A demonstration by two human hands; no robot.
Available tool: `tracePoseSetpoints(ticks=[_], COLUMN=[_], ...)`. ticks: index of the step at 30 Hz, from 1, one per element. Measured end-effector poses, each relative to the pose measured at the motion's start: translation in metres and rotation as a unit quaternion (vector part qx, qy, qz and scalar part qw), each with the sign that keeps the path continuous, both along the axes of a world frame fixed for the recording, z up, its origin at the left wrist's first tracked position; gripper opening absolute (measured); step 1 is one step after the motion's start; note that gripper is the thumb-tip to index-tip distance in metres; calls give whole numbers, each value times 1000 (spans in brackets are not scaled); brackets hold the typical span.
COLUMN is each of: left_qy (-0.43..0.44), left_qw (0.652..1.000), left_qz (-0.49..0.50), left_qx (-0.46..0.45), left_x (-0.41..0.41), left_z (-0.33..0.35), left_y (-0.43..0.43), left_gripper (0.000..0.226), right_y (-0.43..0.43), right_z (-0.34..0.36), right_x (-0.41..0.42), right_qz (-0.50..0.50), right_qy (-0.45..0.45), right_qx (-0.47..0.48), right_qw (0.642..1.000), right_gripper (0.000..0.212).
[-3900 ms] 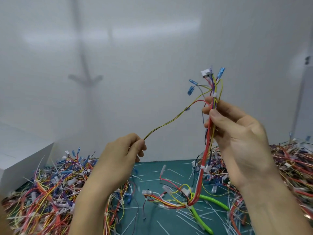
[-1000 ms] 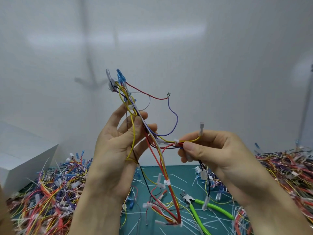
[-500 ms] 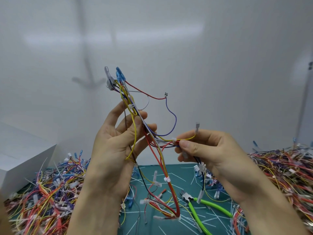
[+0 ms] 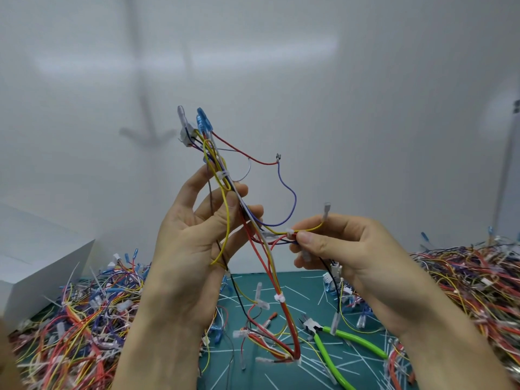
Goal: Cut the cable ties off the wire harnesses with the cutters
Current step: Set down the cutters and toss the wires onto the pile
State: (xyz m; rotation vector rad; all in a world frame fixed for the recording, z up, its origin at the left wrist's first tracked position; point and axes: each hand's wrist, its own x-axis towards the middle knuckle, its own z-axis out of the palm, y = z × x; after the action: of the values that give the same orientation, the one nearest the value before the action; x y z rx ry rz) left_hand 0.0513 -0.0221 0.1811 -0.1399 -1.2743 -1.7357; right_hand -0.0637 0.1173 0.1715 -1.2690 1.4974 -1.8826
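Observation:
I hold one wire harness point(image 4: 261, 257) of red, yellow, blue and white wires up in front of me. My left hand point(image 4: 197, 237) grips its upper part, just below a white cable tie point(image 4: 222, 175) and the blue terminals at the top. My right hand point(image 4: 346, 246) pinches a side branch beside another white cable tie point(image 4: 289, 232). A third tie point(image 4: 279, 298) binds the hanging red bundle lower down. The cutters point(image 4: 334, 340), with green handles, lie on the teal mat point(image 4: 253, 372) under my right hand; neither hand touches them.
Tangled harness piles lie at the left point(image 4: 70, 327) and right point(image 4: 472, 291) of the mat. Several cut white tie ends are scattered on the mat. A white box point(image 4: 36, 271) stands at far left. A white wall rises close behind.
Since 3.9 s ago the harness's upper end passed from my right hand to my left, and my right hand took a side branch. Over the last second both hands barely moved.

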Motion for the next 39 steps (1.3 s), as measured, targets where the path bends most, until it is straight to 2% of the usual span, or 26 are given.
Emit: tracePoseSetpoints(ticks=[17,26,32,36,39], left_qy=[-5,2,10,9,6], left_qw=[1000,1000,998,996,994], left_qz=[-3,12,47,76,85], left_qx=[-16,-21,-31,-53,-65], left_x=[1,0,-5,-8,-12], left_z=[-1,-2,-2,-3,-4], left_y=[-1,-2,5,13,19], left_gripper=[52,51,56,57,56], right_y=[-1,-3,1,3,0], right_z=[-4,-6,-1,3,2], right_x=[-4,-7,0,8,12], right_qz=[-15,-54,-138,-160,-190], right_qy=[23,37,134,198,255], right_qx=[6,-6,-55,-52,-37], right_qw=[1000,998,980,966,947], right_gripper=[33,32,32,21,34])
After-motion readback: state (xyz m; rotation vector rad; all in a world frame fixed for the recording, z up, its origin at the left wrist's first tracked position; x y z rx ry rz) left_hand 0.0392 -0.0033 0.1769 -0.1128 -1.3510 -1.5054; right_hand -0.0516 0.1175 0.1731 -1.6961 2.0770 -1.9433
